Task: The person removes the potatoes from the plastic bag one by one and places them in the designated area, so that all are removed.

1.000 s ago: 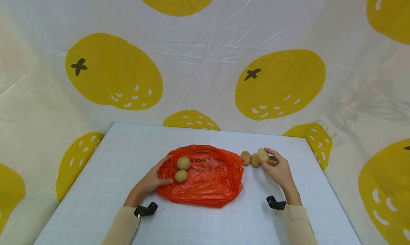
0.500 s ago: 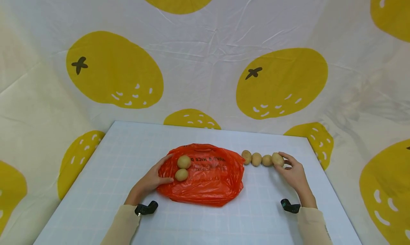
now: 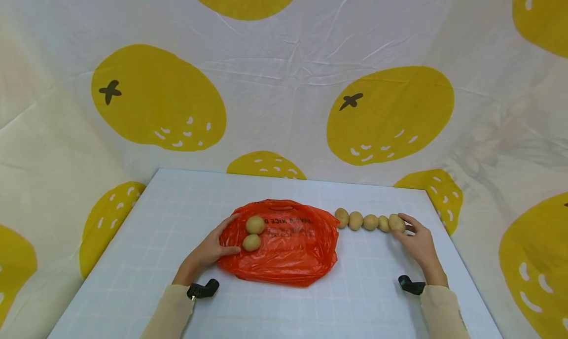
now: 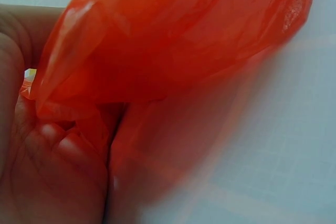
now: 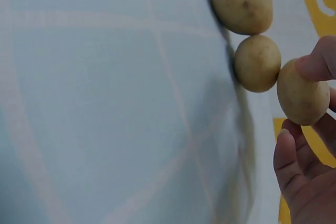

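A red plastic bag (image 3: 293,255) with dark printing lies on the table, and two potatoes (image 3: 255,225) sit at its left part, one in front of the other. My left hand (image 3: 206,250) grips the bag's left side, thumb toward the front; in the left wrist view the red film (image 4: 157,40) hides part of the fingers. My right hand (image 3: 419,243) pinches a potato (image 5: 303,95) between thumb and fingers at the right end of a row. Other potatoes in that row, such as this one (image 3: 355,220), run leftward to the bag's right edge.
The table (image 3: 346,304) has a pale blue checked cover. Behind it and at both sides hangs a white cloth (image 3: 275,117) printed with big yellow fruit. Black wrist cameras (image 3: 203,288) sit on both wrists.
My right hand has moved right, setting one potato at the row's end and then holding another just beyond. The row has grown longer. My left hand and the bag stay put.
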`<control>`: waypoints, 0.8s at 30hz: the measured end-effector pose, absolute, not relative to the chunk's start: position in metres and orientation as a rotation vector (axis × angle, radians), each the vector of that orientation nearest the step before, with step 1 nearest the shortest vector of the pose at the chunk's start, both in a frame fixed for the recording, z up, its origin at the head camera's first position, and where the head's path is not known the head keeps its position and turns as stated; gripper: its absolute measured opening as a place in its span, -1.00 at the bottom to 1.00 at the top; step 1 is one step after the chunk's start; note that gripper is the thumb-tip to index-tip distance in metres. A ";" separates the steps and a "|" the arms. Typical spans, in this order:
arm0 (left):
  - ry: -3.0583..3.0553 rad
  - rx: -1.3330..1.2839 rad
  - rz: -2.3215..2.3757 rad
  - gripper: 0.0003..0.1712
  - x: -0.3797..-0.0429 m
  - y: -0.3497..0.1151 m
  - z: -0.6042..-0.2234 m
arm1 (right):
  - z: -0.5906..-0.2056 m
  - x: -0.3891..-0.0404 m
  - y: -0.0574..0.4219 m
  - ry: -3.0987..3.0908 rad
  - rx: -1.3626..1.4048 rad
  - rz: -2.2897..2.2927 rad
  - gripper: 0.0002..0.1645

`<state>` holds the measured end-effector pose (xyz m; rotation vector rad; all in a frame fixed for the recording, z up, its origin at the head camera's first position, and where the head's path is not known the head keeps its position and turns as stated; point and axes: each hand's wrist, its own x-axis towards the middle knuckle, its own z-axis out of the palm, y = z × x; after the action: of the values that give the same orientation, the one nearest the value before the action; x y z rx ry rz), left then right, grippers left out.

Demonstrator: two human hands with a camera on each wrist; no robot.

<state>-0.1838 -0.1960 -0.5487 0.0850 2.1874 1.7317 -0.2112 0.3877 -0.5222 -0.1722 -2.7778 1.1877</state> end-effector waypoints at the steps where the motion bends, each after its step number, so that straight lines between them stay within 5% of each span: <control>1: 2.189 0.082 1.730 0.13 -0.184 -0.196 -0.549 | -0.523 -0.211 0.389 -2.775 -0.186 1.197 -0.30; 24: 2.183 0.067 1.739 0.13 -0.185 -0.195 -0.550 | -0.535 -0.221 0.397 -2.860 -0.307 1.236 -0.23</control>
<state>-0.1848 -0.1955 -0.5503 0.0671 2.1829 1.7387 -0.2205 0.3967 -0.5346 -0.3065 -2.8598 1.2360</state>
